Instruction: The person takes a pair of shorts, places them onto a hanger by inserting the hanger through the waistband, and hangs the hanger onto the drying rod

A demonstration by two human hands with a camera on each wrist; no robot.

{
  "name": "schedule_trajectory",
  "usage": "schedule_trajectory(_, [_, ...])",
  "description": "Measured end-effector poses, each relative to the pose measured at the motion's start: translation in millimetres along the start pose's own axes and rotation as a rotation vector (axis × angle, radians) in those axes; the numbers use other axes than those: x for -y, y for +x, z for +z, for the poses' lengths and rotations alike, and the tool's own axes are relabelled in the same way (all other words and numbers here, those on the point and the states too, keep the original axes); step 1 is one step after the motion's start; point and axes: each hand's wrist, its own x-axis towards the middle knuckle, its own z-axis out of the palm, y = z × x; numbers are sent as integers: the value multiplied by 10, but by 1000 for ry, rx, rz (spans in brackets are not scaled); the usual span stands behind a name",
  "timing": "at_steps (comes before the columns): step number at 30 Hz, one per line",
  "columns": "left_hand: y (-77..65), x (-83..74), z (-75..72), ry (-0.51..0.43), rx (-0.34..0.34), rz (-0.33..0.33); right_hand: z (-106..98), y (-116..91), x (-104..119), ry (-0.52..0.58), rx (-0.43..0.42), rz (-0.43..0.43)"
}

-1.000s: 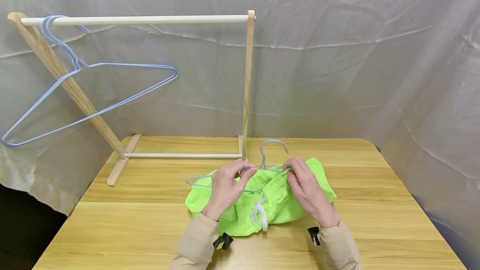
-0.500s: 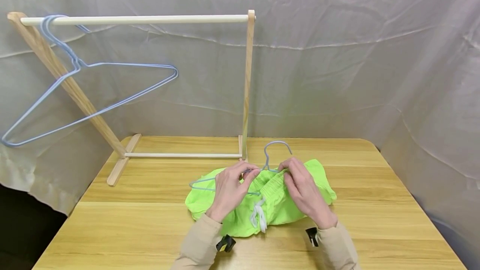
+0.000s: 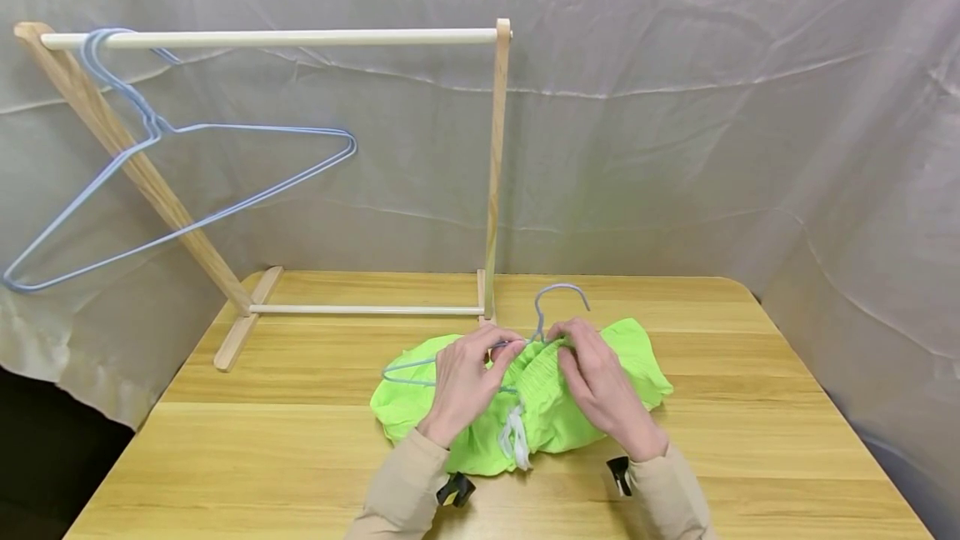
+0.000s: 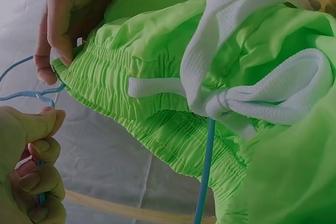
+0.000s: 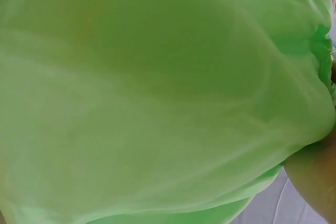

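Bright green shorts [image 3: 558, 419] with a gathered elastic waistband [image 4: 113, 77] and a tied white drawstring [image 4: 218, 100] lie bunched on the table. A thin blue wire hanger [image 3: 538, 319] is partly inside the waistband, its hook sticking up at the back and its left end lying outside, over the cloth. My left hand [image 3: 468, 377] pinches the hanger's upper wire just left of the hook. With thumb and fingers, my right hand [image 3: 596, 373] pinches the waistband edge right of the hook. Cloth hides the hanger's right end and fills most of the right wrist view.
A wooden rack [image 3: 495, 173] with a white top bar [image 3: 300, 39] stands at the back left of the wooden table [image 3: 750, 440]. Blue hangers [image 3: 262, 128] hang at the bar's left end. Grey curtains [image 3: 675, 148] surround the table.
The hanger and my left hand have slid a little to the right, deeper into the waistband. My right hand has moved slightly left with the waistband edge, closer to the hook.
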Motion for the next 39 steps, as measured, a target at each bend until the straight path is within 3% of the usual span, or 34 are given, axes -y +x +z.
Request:
schedule_trajectory(10, [-8,-5,6,-7,7,-5,16,-20,11,-19,10,15])
schedule_trajectory(15, [-8,-5,1,-50,41,32,32,-9,-15,-43,-74,-31])
schedule_trajectory(19, [9,3,-5,-139,24,121,24,0,-53,-42,-174,-39])
schedule_trajectory(22, [27,2,-29,-213,-28,247,1,4,-81,-30,-233,-15])
schedule_trajectory(24, [33,7,-51,-262,-23,324,-14,8,-92,-35,-272,4])
schedule_trajectory(27, [25,10,-97,-299,119,314,-32,6,-108,-55,-312,35])
schedule_trajectory(31, [12,19,-136,-228,409,119,-42,4,-113,-60,-347,61])
schedule_trajectory(33, [5,29,-137,-159,519,61,-45,5,-108,-54,-360,74])
schedule_trajectory(39, [-20,67,-73,-62,703,35,-41,15,-90,-29,-409,94])
